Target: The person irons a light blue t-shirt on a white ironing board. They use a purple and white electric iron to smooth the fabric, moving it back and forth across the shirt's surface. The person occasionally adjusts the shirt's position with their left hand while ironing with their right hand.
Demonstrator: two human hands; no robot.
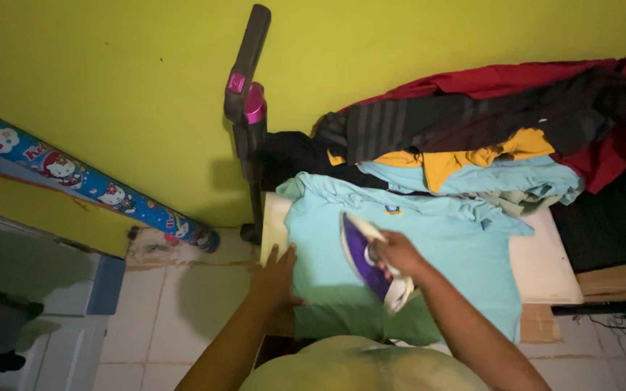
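Iron (368, 259): gripped by right hand (397, 255), on blue shirt (436, 250). Left hand (275, 275): flat, open, pinning hem. Risks: scorched cloth if paused; burnt fingers if near.

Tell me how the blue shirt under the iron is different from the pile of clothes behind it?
The light blue shirt lies spread flat on the white board; the clothes pile is heaped and crumpled. The shirt is one colour; the pile mixes red, black, yellow and blue. The right hand holds the purple iron on the shirt and the left hand presses its edge; nothing touches the pile. Both are fabric, lying by the yellow-green wall.
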